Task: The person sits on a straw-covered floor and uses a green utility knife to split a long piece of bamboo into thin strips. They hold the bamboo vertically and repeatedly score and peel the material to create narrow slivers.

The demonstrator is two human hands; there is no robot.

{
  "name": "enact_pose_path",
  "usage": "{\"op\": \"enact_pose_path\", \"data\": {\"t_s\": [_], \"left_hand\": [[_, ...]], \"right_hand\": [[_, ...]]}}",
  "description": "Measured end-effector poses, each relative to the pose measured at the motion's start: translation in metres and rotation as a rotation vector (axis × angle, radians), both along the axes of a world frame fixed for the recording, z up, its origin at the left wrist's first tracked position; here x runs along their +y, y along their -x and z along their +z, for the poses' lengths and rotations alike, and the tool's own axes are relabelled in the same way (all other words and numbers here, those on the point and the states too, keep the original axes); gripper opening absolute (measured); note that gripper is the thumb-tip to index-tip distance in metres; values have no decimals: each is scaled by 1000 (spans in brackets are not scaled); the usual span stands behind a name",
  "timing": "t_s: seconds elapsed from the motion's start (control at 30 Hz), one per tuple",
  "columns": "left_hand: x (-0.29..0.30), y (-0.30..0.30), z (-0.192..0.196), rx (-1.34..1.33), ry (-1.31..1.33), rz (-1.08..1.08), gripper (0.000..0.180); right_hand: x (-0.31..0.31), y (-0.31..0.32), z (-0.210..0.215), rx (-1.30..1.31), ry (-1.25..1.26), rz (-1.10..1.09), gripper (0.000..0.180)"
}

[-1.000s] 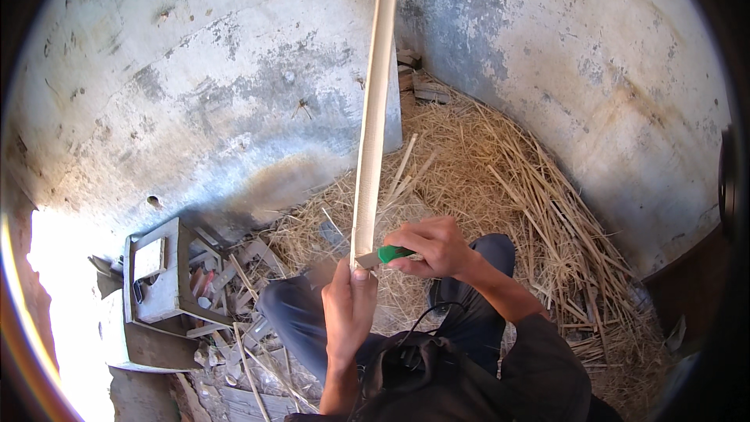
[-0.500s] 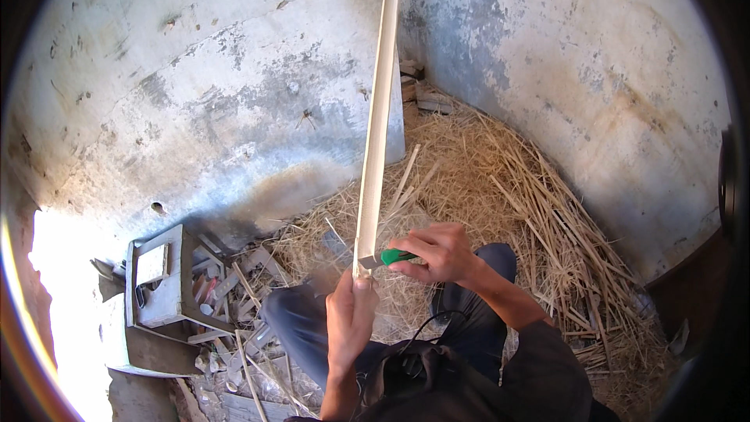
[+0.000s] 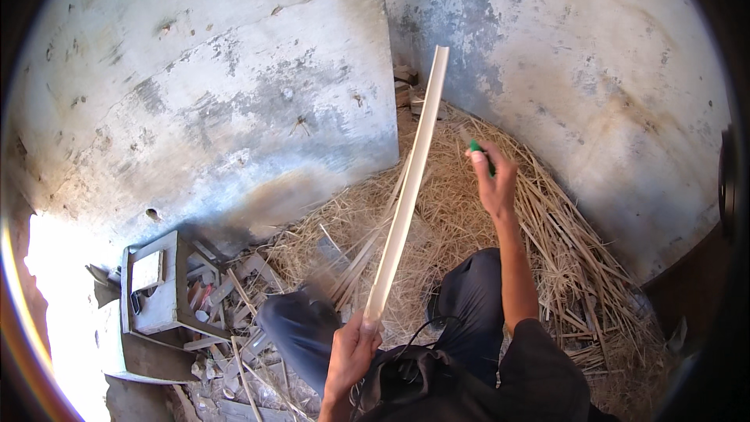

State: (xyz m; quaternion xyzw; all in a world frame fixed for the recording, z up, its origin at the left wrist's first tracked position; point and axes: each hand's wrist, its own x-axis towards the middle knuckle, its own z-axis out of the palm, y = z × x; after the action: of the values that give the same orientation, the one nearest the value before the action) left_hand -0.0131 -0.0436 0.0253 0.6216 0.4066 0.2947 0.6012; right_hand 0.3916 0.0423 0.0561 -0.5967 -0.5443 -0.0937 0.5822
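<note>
A long split length of bamboo [image 3: 413,180], pale and hollowed like a gutter, rises from my left hand [image 3: 353,350], whose fingers are wrapped round its lower end. The strip leans away from me and to the right. My right hand [image 3: 497,178] is closed on a green-handled knife [image 3: 478,150], held apart from the strip and to its right. The blade is faint and blurred against the straw behind it. Both of my knees are bent, one on either side below the strip.
Straw and shavings [image 3: 461,195] cover the floor ahead. A bundle of long thin strips [image 3: 566,242] lies along the right wall. At the left stands a worn wooden stool [image 3: 168,301] with a small block on it, amid scraps of wood [image 3: 242,344]. Peeling walls meet in the corner.
My right hand has moved the knife up and right, away from the strip's lower end. The bamboo has come lower and now tilts right. My left hand has dropped slightly.
</note>
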Motion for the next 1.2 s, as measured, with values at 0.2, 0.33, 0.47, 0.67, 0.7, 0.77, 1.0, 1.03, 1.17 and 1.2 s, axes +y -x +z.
{"op": "enact_pose_path", "data": {"t_s": [0.2, 0.33, 0.47, 0.67, 0.7, 0.77, 1.0, 1.03, 1.17, 1.2], "left_hand": [[14, -11, -7, -3, -121, 165, 33], [21, -21, -2, 35, -191, 218, 23], [23, -29, 8, 66, -271, 224, 17], [21, -37, 19, 85, -360, 269, 18], [21, -37, 19, 85, -359, 259, 18], [19, -35, 17, 84, -356, 237, 20], [16, -27, 14, 15, -200, 182, 22], [15, -26, 13, 15, -186, 182, 22], [10, -24, 11, 41, -180, 187, 21], [8, -22, 10, 52, -171, 170, 22]], "right_hand": [[-26, 55, -9, -184, 100, 265, 39], [-37, 103, -17, -174, 47, 454, 33], [-45, 127, -20, -330, 33, 537, 33], [-43, 137, -25, -379, 41, 533, 31], [-43, 136, -24, -395, 32, 534, 32], [-41, 134, -20, -427, 13, 533, 34], [-43, 132, -12, -473, -56, 481, 36], [-43, 132, -11, -484, -58, 473, 37], [-44, 129, -13, -563, -53, 439, 37], [-38, 124, -19, -469, -112, 385, 39]]}}
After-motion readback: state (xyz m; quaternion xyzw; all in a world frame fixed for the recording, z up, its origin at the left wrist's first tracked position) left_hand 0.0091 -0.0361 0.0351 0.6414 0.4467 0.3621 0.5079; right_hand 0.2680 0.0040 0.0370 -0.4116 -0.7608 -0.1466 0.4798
